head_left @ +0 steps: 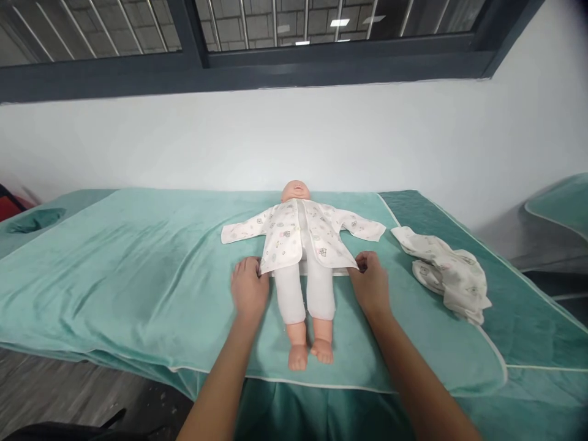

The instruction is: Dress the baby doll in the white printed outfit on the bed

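Observation:
A baby doll (297, 352) lies on its back on the green-covered bed, its head toward the wall and its bare feet toward me. It wears a white printed baby jacket (283, 236), open down the front, with both sleeves spread out sideways. White cloth covers its body and legs. At the jacket's lower left corner, my left hand (249, 289) has its fingers closed on the hem. My right hand (370, 283) pinches the hem at the lower right corner. The doll's arms are hidden, apparently inside the sleeves.
A crumpled white printed baby garment (448, 275) lies on the bed to the right. The green bed cover (138, 263) has folds on the left. Behind stand a white wall (184, 141) and a dark-framed window (257, 73). Another green surface (563, 205) juts in at far right.

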### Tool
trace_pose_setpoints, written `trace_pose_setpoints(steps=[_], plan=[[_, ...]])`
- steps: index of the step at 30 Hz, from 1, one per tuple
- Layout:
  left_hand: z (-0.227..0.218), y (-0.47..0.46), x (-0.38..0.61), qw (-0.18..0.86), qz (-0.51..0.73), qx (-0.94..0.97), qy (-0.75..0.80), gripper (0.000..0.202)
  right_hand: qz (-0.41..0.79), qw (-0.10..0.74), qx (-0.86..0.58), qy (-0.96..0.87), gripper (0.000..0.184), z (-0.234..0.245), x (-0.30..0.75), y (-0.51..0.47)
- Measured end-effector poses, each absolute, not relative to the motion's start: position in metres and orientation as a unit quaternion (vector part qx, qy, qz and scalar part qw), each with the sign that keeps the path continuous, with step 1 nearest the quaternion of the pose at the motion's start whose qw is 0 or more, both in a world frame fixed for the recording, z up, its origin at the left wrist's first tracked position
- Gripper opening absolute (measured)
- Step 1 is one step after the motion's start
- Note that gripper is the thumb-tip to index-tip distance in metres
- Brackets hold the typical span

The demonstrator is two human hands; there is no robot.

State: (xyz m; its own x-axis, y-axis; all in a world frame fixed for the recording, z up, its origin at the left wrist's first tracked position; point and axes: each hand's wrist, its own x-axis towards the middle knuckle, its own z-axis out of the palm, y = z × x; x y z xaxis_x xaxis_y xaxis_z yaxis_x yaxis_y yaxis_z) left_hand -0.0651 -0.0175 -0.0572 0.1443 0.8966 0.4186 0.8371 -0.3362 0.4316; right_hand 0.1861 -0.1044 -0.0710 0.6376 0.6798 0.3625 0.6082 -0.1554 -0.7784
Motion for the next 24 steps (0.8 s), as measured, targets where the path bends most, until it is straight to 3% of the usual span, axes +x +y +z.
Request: trace_pose_setpoints(steps=[6, 9, 18, 20, 24], plan=[[-0.067, -0.012, -0.064, 0.066, 0.387, 0.768, 0.506, 0.035, -0.106, 0.449, -0.635, -0.619, 0.046, -0.078, 0.185, -0.095], [-0.069, -0.011, -0.064, 0.078, 0.396, 0.77, 0.494, 0.037, -0.117, 0.44, -0.586, -0.671, 0.053, -0.073, 0.18, -0.09], [-0.069, -0.006, -0.067, 0.118, 0.418, 0.792, 0.429, 0.057, -0.114, 0.442, -0.539, -0.708, 0.054, -0.042, 0.156, -0.088], [-0.07, -0.006, -0.067, 0.123, 0.424, 0.794, 0.418, 0.052, -0.13, 0.405, -0.553, -0.716, 0.052, -0.04, 0.156, -0.09], [-0.068, -0.01, -0.067, 0.154, 0.465, 0.779, 0.392, 0.022, -0.155, 0.354, -0.58, -0.717, 0.046, -0.033, 0.16, -0.081]])
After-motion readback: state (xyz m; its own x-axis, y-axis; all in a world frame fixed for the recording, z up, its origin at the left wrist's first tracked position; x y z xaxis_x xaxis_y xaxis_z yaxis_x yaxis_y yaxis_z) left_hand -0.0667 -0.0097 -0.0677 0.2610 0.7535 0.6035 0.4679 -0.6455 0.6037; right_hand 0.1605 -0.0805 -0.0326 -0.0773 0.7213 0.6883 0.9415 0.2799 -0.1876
